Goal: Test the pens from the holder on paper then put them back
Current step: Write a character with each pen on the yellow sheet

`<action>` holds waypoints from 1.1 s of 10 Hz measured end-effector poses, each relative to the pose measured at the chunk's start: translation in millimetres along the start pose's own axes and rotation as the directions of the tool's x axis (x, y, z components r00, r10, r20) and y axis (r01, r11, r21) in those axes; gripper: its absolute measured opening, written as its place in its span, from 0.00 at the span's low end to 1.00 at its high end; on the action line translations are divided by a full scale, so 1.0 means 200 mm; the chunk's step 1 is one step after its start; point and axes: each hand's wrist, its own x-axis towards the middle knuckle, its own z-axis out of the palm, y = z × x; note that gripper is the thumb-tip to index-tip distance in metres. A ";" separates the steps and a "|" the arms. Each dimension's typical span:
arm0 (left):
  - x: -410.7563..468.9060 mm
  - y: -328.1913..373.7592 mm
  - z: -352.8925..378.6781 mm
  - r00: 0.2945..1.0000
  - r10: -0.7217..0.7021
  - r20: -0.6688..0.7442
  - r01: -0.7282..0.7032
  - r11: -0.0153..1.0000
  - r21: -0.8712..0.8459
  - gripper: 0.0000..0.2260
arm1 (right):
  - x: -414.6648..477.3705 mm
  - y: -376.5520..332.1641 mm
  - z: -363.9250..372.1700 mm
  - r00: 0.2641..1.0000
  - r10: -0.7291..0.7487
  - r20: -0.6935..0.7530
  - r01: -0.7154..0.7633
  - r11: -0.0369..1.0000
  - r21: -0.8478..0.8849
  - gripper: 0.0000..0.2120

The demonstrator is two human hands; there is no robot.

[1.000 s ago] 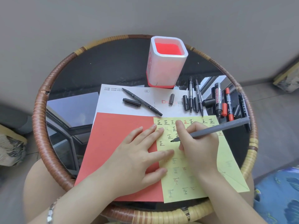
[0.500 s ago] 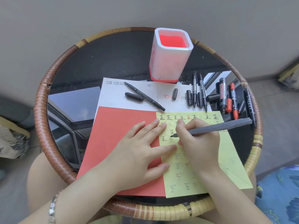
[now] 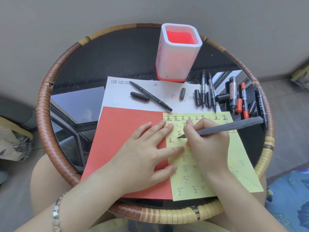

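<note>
My right hand (image 3: 208, 144) grips a grey pen (image 3: 230, 127), its tip touching the yellow paper (image 3: 234, 158) beside several written marks. My left hand (image 3: 143, 153) lies flat with straight fingers, pressing the red sheet (image 3: 123, 131) and the yellow paper's left edge. The white and red pen holder (image 3: 178, 52) stands upright at the back of the table, and no pens show inside it. An uncapped black pen (image 3: 150, 96) and its cap (image 3: 139, 96) lie on the white sheet (image 3: 117, 96). Several more markers (image 3: 233, 96) and loose caps lie to the right.
The papers rest on a round glass table with a woven rattan rim (image 3: 43, 114). A grey wall rises right behind the table. A blue patterned cushion (image 3: 289, 198) sits at the lower right. My knees show under the table's near edge.
The pen tip has shifted slightly down and left on the yellow paper as my right hand writes. My left hand stays flat on the sheets.
</note>
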 end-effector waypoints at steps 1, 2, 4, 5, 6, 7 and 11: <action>0.00 0.00 0.00 1.000 -0.003 0.004 0.003 1.000 0.000 0.18 | 0.00 0.00 0.00 1.000 0.008 0.013 -0.008 1.000 0.007 0.17; 0.00 0.00 0.00 1.000 -0.002 0.007 0.002 1.000 0.002 0.18 | 0.00 0.00 0.00 1.000 0.003 0.013 -0.003 1.000 -0.006 0.16; 0.00 0.00 0.00 1.000 -0.003 0.005 0.003 1.000 -0.001 0.18 | 0.00 0.00 0.00 1.000 -0.005 0.005 0.005 1.000 -0.011 0.16; 0.00 0.00 0.00 1.000 -0.002 0.004 0.002 1.000 -0.004 0.18 | 0.00 0.00 0.00 1.000 -0.016 -0.003 0.016 1.000 -0.022 0.16; 0.00 0.00 0.00 1.000 -0.001 0.001 0.001 1.000 -0.006 0.18 | 0.00 0.00 0.00 1.000 -0.010 -0.010 0.009 1.000 -0.021 0.16; 0.00 0.00 0.00 1.000 0.000 -0.004 0.000 1.000 -0.012 0.18 | 0.00 0.00 0.00 1.000 -0.007 0.009 0.007 1.000 -0.001 0.16; 0.00 0.00 0.00 1.000 0.000 -0.002 0.000 1.000 -0.010 0.18 | -0.01 -0.01 0.00 0.999 0.004 0.033 -0.004 1.000 -0.019 0.15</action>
